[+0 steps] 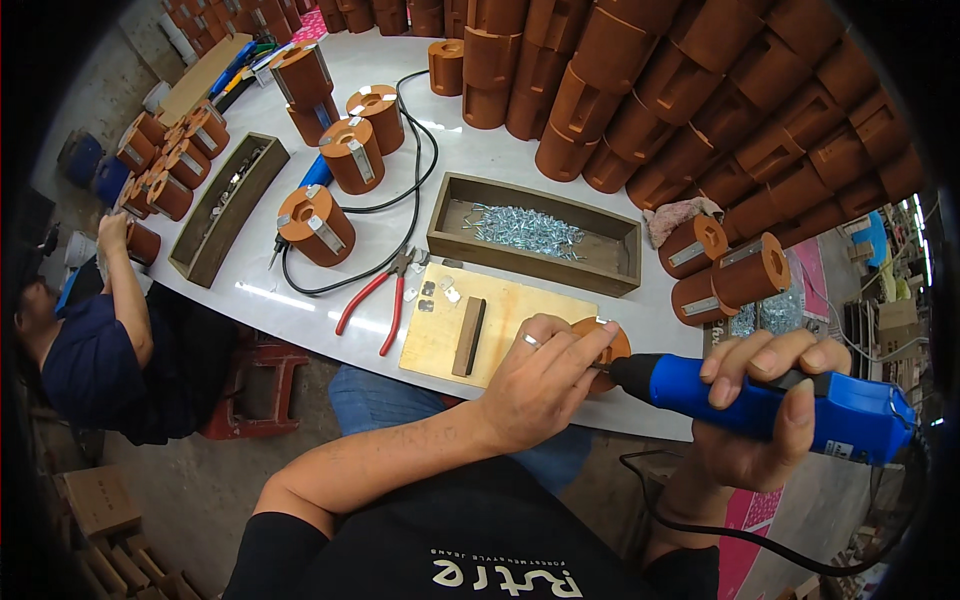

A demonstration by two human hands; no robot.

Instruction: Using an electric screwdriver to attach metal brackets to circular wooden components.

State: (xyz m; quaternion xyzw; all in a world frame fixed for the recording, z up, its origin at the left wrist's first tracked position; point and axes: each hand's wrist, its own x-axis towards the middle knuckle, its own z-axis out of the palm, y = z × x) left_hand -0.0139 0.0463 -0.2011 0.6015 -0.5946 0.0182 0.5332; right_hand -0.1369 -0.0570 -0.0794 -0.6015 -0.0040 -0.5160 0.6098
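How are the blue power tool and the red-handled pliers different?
The blue power tool is in the right hand; the red-handled pliers lie on the table. The power tool has one thick body, while the pliers have two slim handles, spread apart. Both are tools.

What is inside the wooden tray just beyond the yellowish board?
A heap of small silvery screws lies in the wooden tray, leaving its bottom bare at the right end. Anything beneath the heap is covered.
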